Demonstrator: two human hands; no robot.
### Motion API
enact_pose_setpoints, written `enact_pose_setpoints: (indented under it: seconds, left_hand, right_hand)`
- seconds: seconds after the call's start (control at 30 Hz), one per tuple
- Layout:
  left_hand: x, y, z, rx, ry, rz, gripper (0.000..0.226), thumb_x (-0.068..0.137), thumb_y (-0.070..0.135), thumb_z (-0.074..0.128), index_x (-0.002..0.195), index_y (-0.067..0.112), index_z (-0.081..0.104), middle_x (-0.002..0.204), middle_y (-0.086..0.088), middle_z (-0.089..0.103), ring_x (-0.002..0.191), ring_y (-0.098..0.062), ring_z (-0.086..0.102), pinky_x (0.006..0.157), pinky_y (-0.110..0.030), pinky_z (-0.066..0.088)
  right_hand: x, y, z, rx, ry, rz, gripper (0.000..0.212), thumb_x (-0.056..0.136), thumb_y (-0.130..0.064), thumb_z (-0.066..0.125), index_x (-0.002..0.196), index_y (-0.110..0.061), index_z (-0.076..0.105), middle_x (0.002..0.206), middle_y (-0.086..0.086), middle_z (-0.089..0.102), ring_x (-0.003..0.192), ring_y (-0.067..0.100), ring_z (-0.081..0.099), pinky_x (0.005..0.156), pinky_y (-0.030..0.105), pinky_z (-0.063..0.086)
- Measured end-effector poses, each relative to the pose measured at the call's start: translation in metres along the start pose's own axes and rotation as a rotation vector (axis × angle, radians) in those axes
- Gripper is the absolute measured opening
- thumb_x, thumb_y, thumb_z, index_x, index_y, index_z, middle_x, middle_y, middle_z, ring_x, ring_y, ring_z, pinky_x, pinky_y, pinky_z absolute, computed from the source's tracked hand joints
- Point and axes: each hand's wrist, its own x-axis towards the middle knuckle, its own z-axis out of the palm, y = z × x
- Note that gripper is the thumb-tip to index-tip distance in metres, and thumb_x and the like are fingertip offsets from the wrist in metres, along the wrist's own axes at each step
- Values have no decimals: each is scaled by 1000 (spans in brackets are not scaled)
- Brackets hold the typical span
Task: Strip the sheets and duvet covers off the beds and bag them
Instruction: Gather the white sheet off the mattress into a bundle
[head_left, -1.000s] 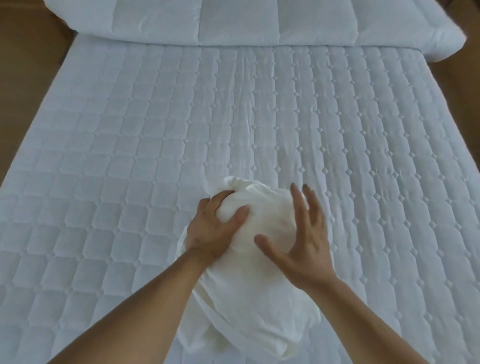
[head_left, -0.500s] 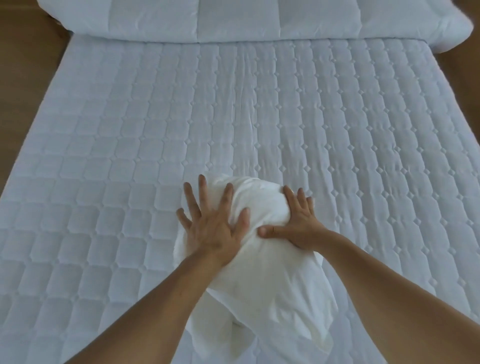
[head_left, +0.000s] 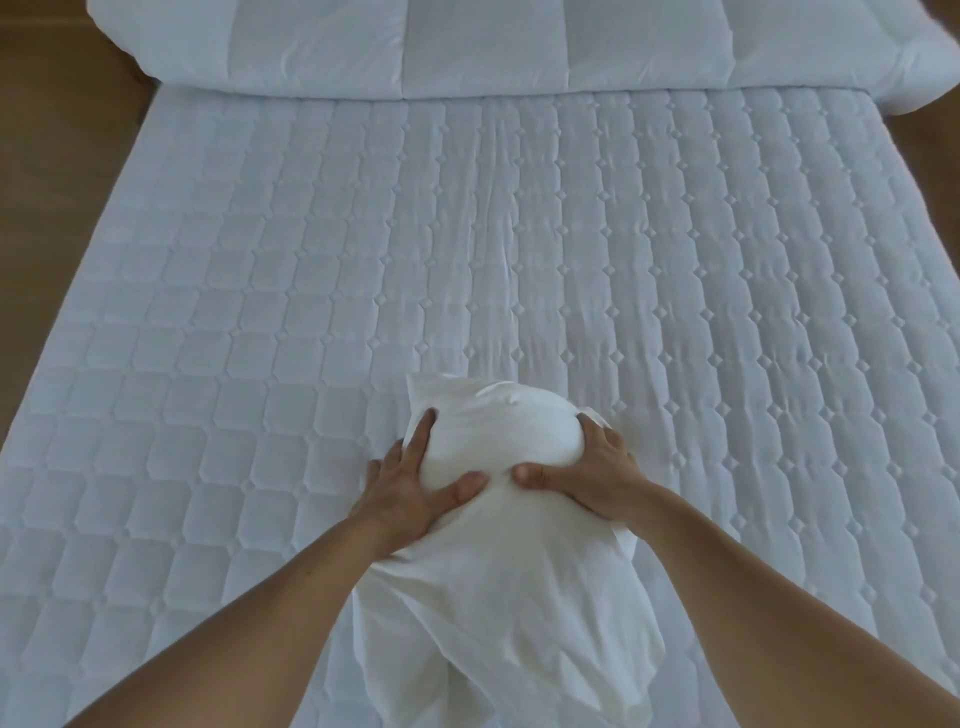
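A white cloth bag stuffed with linen (head_left: 498, 441) lies on the near middle of the quilted mattress pad (head_left: 311, 270). Its far end is a tight round bulge; its loose open end (head_left: 509, 623) trails toward me. My left hand (head_left: 415, 483) clasps the left side of the bulge, fingers spread along it, thumb pressed under. My right hand (head_left: 587, 467) cups the right side, thumb meeting the left thumb at the neck of the bulge. What is inside the bag is hidden.
A bare white duvet (head_left: 467, 47) lies rolled across the far end of the bed. Brown wooden floor (head_left: 47, 156) shows along the left and at the far right (head_left: 930, 156).
Both hands have shifted from pressing on top of the bundle to clasping its two sides. The bulge is now rounder and tighter, and the view has tilted slightly.
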Motion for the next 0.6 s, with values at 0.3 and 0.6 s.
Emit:
enact_pose_setpoints:
  seconds: [0.3, 0.6]
  left_hand:
    - [-14, -14, 0, 21, -43, 52, 119, 34, 105, 50, 126, 81, -22, 150, 2, 35, 136, -31, 39, 110, -53, 37]
    - [-17, -23, 2, 26, -62, 71, 129, 31, 101, 58, 130, 78, -21, 145, 1, 36, 137, -29, 35, 111, -51, 34]
  right_hand:
    - [-19, 17, 1, 265, -60, -78, 147, 24, -78, 85, 151, -56, 13, 154, -11, 16, 143, 26, 29, 111, 52, 37]
    - [-36, 32, 11, 299, -50, -207, 152, 29, -68, 82, 155, -49, -2, 158, -20, 2, 148, 16, 16, 118, 45, 23]
